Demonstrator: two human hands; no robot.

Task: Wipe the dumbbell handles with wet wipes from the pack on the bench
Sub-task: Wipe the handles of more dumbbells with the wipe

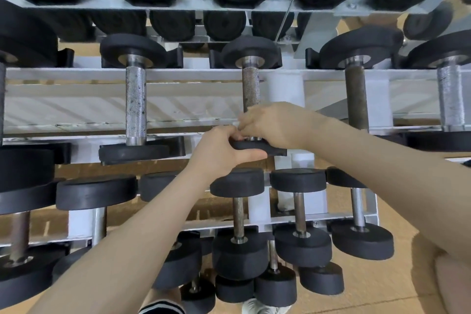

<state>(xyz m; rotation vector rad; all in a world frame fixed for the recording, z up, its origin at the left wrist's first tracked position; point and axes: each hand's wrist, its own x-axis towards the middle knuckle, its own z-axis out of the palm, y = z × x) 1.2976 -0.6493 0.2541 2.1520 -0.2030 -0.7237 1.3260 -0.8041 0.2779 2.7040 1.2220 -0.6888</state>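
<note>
Gripping the near plate of the middle dumbbell [251, 92] with my left hand [221, 153], my right hand's [275, 125] fingers curl over its handle at twelve o'clock on the rack [76, 107].

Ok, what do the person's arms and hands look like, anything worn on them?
Both forearms are bare as far as the frame shows, with no sleeves in view. The left hand and right hand show no gloves, and I see no watch, band or rings on either.
</note>
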